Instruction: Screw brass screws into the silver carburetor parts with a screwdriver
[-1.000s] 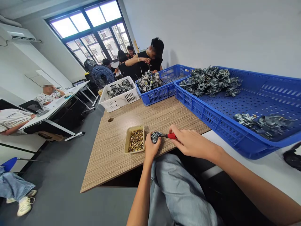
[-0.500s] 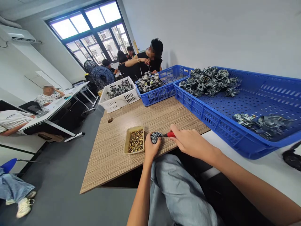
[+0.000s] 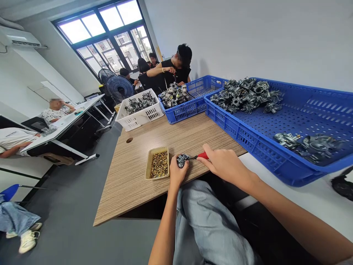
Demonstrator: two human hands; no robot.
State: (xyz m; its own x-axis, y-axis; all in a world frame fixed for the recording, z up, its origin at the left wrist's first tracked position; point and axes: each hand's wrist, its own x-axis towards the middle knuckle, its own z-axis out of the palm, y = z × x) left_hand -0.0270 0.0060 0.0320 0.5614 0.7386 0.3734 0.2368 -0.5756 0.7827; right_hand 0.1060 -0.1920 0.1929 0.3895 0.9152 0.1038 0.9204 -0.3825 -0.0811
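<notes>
My left hand (image 3: 177,173) is wrapped round a small grey metal carburetor (image 3: 182,160) just above the near edge of the table. A red-handled screwdriver (image 3: 203,155) is gripped in my right hand (image 3: 224,162), its shaft pointing left at the carburetor. The tip's exact contact is too small to make out. Just left of my left hand stands a beige tray (image 3: 148,173) full of small brass-coloured parts (image 3: 159,165) that look like screws or jets.
A large blue crate (image 3: 234,127) with grey carburetors (image 3: 248,94) stands on the right. Behind the wood-grain table's (image 3: 124,184) far part are a smaller blue crate (image 3: 180,116) and a white basket (image 3: 132,123), both holding metal parts. A co-worker (image 3: 176,70) sits beyond.
My right hand has shifted slightly right and up, and its fingers now sit differently on the red handle. The left hand and the carburetor stay in place.
</notes>
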